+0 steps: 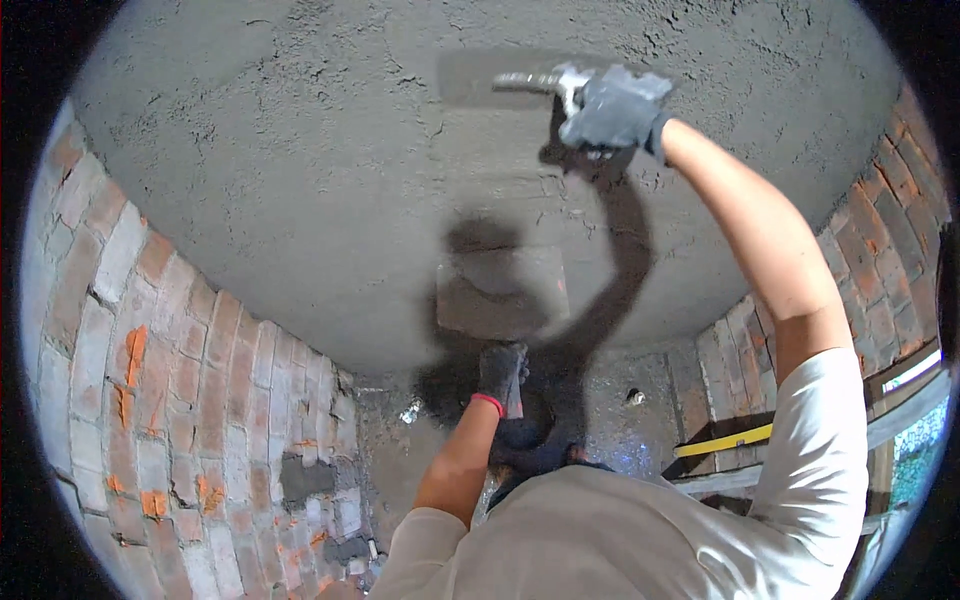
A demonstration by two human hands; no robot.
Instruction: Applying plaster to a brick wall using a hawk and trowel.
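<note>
Gripping a silver-handled grey rectangular trowel [470, 80] in the dark-grey-gloved right hand [612, 112], fingers closed round the handle, against the upper part of the broad grey mortar-coated wall [250, 170]. Clasping a flat rectangular grey board [500, 300] by its handle in the similarly gloved left hand [503, 368], before that wall's lower middle. Seen left of that wall: reddish-and-whitish brickwork [200, 380]; at its lower right, a long yellow bar [725, 441].

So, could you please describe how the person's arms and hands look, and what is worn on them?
The left hand wears a dark grey glove, with a bright pinkish-red band at the wrist. The right hand wears a grey glove with a darker cuff. Both forearms are bare; the short sleeves are off-white.
</note>
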